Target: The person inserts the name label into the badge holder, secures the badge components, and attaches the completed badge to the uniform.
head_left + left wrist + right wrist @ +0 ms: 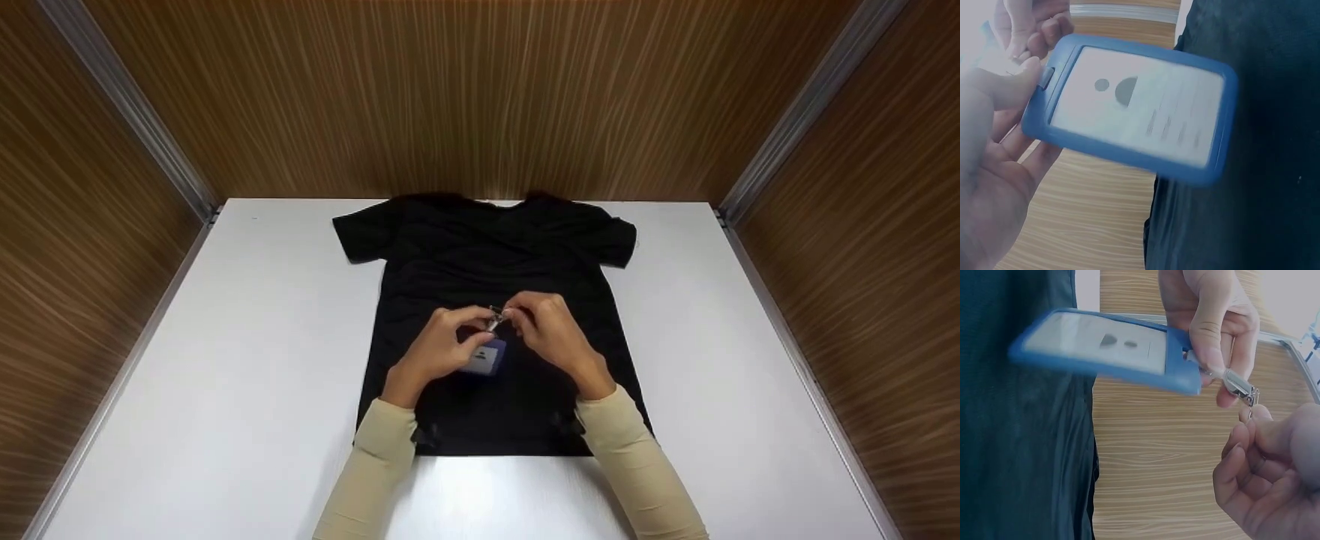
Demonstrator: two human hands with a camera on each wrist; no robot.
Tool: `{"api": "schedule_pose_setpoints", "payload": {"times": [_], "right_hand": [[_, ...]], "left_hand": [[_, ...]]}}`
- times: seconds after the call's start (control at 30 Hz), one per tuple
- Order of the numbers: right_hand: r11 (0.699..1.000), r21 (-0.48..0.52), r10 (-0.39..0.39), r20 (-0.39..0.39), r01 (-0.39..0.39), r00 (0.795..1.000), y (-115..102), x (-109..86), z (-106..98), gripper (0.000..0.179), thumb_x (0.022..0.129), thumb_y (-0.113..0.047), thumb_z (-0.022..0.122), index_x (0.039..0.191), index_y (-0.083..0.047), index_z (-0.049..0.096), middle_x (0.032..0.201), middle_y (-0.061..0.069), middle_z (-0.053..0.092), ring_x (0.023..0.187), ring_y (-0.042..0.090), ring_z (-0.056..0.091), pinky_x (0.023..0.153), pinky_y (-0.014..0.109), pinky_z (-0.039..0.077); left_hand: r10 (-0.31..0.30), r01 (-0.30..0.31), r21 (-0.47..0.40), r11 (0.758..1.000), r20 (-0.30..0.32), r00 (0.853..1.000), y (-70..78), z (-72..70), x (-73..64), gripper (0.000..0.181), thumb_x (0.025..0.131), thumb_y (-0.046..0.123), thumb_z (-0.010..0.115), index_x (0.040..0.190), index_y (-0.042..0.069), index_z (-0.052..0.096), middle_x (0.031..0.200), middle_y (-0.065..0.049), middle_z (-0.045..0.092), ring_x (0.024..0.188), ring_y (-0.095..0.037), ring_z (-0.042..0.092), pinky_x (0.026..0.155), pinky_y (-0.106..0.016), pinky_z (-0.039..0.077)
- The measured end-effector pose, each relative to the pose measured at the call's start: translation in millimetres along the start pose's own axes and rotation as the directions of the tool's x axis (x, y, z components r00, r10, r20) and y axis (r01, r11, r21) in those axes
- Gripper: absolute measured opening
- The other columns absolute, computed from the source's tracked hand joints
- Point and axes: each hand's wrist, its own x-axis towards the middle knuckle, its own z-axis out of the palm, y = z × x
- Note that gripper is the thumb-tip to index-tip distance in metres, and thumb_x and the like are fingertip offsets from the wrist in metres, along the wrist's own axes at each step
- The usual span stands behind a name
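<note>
A blue-framed badge holder [489, 360] with a white card hangs over a black T-shirt [495, 420]. My left hand [437, 345] pinches the strap end of its metal clip [1238, 387] between thumb and fingers. From the other side, my right hand [555, 335] pinches a thin wire part at the clip's far end. Both hands meet above the lower half of the shirt. In the left wrist view the card [1140, 104] faces the camera, and the fingers partly hide the clip.
The T-shirt lies spread on a white table [262, 337], sleeves out and collar toward the back. Wood-grain panels [480, 97] rise at the back and both sides, with metal profiles [142, 112] at the corners.
</note>
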Motion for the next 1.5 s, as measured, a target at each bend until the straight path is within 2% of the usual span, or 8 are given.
{"api": "schedule_pose_setpoints", "payload": {"times": [0.2,0.4,0.57,0.77,0.87,1.17,1.4,1.5], "right_hand": [[0.999,0.009,0.037,-0.009,-0.037,0.999,-1.5,1.0,0.4,0.013,0.098,0.0,0.065,0.089,0.001,0.073,0.077,0.011,0.07,0.063,0.015,0.064,0.058,0.027,0.055],[0.992,0.101,0.074,-0.006,-0.073,0.997,-1.1,1.1,1.0,0.014,0.099,-0.004,0.065,0.09,0.001,0.075,0.08,0.012,0.073,0.063,0.015,0.066,0.059,0.025,0.056],[0.983,0.173,0.066,0.006,-0.066,0.998,1.0,0.5,0.6,0.014,0.099,-0.005,0.066,0.094,0.002,0.076,0.084,0.014,0.074,0.065,0.021,0.069,0.06,0.034,0.059],[0.981,0.17,0.087,0.027,-0.09,0.996,-0.1,0.5,-1.7,0.01,0.097,0.0,0.066,0.096,0.003,0.076,0.087,0.014,0.075,0.067,0.019,0.07,0.062,0.03,0.059],[0.981,0.168,0.097,0.022,-0.1,0.995,-1.5,0.6,-1.6,0.012,0.098,0.002,0.064,0.096,0.003,0.076,0.086,0.015,0.075,0.066,0.018,0.07,0.061,0.026,0.059],[0.981,0.153,0.125,-0.008,-0.122,0.992,-3.6,1.4,3.7,0.016,0.098,0.009,0.059,0.093,0.005,0.073,0.076,0.013,0.071,0.062,0.017,0.067,0.058,0.023,0.056],[0.992,0.083,0.098,-0.033,-0.095,0.995,-5.3,1.8,9.5,0.016,0.097,0.011,0.059,0.09,0.005,0.072,0.076,0.014,0.07,0.062,0.018,0.066,0.058,0.024,0.056],[0.997,0.037,0.075,-0.054,-0.073,0.996,-6.2,1.7,11.0,0.016,0.095,0.012,0.06,0.089,0.004,0.072,0.075,0.013,0.07,0.061,0.019,0.066,0.058,0.026,0.056]], "left_hand": [[-0.001,0.0,-0.051,0.999,-0.034,0.999,1.0,5.2,-0.2,0.042,0.095,0.004,0.072,0.136,0.006,0.062,0.117,-0.011,0.077,0.1,-0.02,0.075,0.09,-0.037,0.061],[0.042,-0.052,-0.084,0.995,-0.11,0.993,-0.1,7.9,0.7,0.033,0.096,0.005,0.072,0.128,0.003,0.067,0.106,-0.011,0.078,0.093,-0.019,0.077,0.083,-0.033,0.062],[0.081,-0.099,-0.109,0.989,-0.162,0.983,-2.2,8.3,2.4,0.029,0.095,0.005,0.072,0.124,0.003,0.068,0.1,-0.01,0.079,0.085,-0.02,0.077,0.075,-0.031,0.063],[0.076,-0.102,-0.118,0.988,-0.206,0.976,0.6,11.8,4.6,0.025,0.089,-0.007,0.073,0.114,-0.004,0.069,0.098,-0.018,0.078,0.082,-0.028,0.077,0.073,-0.036,0.063],[0.101,-0.128,-0.106,0.986,-0.233,0.967,1.1,14.1,5.6,0.025,0.086,-0.012,0.074,0.111,-0.008,0.07,0.096,-0.022,0.077,0.079,-0.031,0.077,0.071,-0.038,0.063],[0.186,-0.212,-0.063,0.975,-0.284,0.941,-3.9,14.2,4.2,0.024,0.09,0.0,0.076,0.115,0.0,0.074,0.106,-0.016,0.077,0.087,-0.024,0.078,0.075,-0.03,0.063],[0.185,-0.2,-0.019,0.98,-0.311,0.932,-5.7,16.2,4.0,0.023,0.089,0.0,0.077,0.111,0.0,0.075,0.101,-0.016,0.078,0.084,-0.023,0.078,0.073,-0.03,0.063],[0.192,-0.2,0.012,0.98,-0.329,0.924,-5.7,18.1,4.1,0.022,0.087,-0.003,0.078,0.11,0.0,0.076,0.099,-0.015,0.079,0.082,-0.023,0.078,0.071,-0.031,0.063]]}}
